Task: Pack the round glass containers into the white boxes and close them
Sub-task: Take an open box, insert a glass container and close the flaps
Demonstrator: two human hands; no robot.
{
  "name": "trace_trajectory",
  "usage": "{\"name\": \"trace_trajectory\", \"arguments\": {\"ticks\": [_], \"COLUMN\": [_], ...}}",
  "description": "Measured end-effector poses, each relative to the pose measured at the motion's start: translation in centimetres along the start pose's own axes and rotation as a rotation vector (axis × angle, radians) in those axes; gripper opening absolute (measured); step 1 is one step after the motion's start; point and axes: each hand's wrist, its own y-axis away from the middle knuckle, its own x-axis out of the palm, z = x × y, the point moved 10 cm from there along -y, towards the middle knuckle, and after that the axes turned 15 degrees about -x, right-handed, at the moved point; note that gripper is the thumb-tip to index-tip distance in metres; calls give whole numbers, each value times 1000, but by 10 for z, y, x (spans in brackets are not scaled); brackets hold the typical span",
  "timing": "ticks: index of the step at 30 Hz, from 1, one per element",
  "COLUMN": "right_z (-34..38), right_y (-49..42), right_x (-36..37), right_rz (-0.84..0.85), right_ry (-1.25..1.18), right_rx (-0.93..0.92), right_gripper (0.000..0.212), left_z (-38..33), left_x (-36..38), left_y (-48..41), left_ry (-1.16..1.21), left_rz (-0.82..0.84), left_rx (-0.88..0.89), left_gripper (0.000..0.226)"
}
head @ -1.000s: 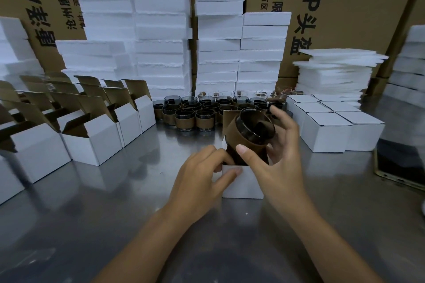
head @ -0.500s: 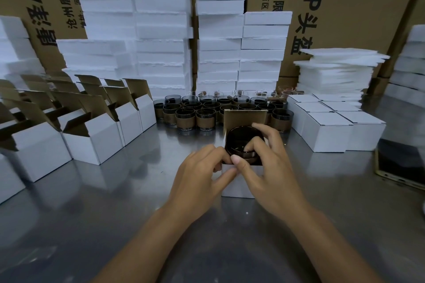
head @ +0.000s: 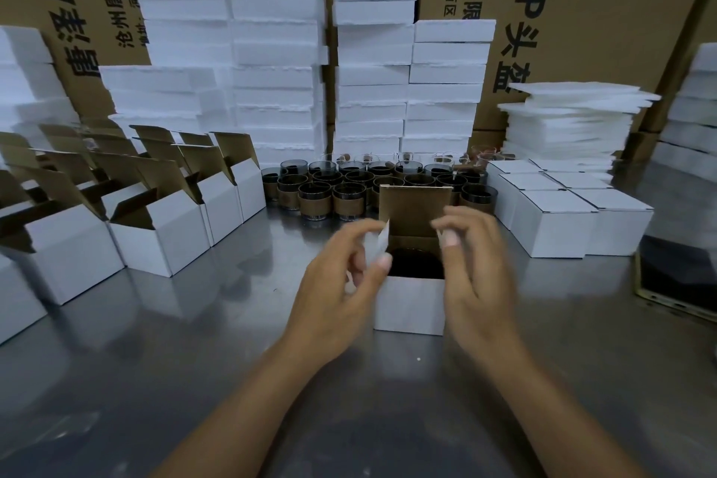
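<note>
Moved: half a second ago my right hand (head: 473, 275) was pushing the glass container (head: 416, 264) down while my left hand (head: 341, 283) steadied the white box (head: 409, 307); now both have let go and risen to the side flaps.
Left hand: thumb and fingers pinch the left side flap (head: 379, 244), which is lifted off the box's left edge.
Right hand: fingers are curled at the right side flap (head: 440, 234), of which only a white sliver shows by my thumb; it is too blurred, so I cannot tell whether I grip it.
Glass container: sits down inside the white box between my two hands, its dark mouth facing up.
White box: stands open on the steel table (head: 194, 361) in front of me, with the lid flap (head: 415, 206) upright at the back, brown on the inside.
Behind the box: a cluster of other glass containers (head: 349, 188), upright, with brown bands.
Left: rows of open boxes (head: 163, 237) with lids raised.
Right: closed boxes (head: 555, 221) packed side by side; a phone (head: 675, 275) lies at the table's edge.
Back: stacks of white foam blocks (head: 271, 50), a pile of thin foam sheets (head: 570, 116), and brown cartons (head: 601, 12) with printed characters.
</note>
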Motion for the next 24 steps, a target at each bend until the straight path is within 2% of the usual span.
{"name": "trace_trajectory", "arguments": {"ticks": [3,5,7,12,18,20,24], "right_z": [-31,-51,-59,-57,-47,-45,-47], "right_y": [8,20,27,26,20,19,21], "right_x": [-4,7,18,27,31,32,30], "right_rz": [-119,-71,6,103,174,162,114], "right_ry": [-158,-240,-271,-319,-381,-397,-417], "right_rx": [275,469,561,552,503,484,494], "right_gripper": [25,34,46,54,59,56,31], "left_z": [21,36,46,61,62,57,51], "left_x": [-3,4,12,18,18,19,21], "left_y": [-6,-8,-8,-7,-8,-9,-9], "left_ry": [168,197,191,279,296,314,348], "left_rz": [-8,45,106,172,204,217,255], "left_rx": [-202,-338,-439,-589,-599,-571,-542], "left_gripper": [29,31,37,41,44,45,37]}}
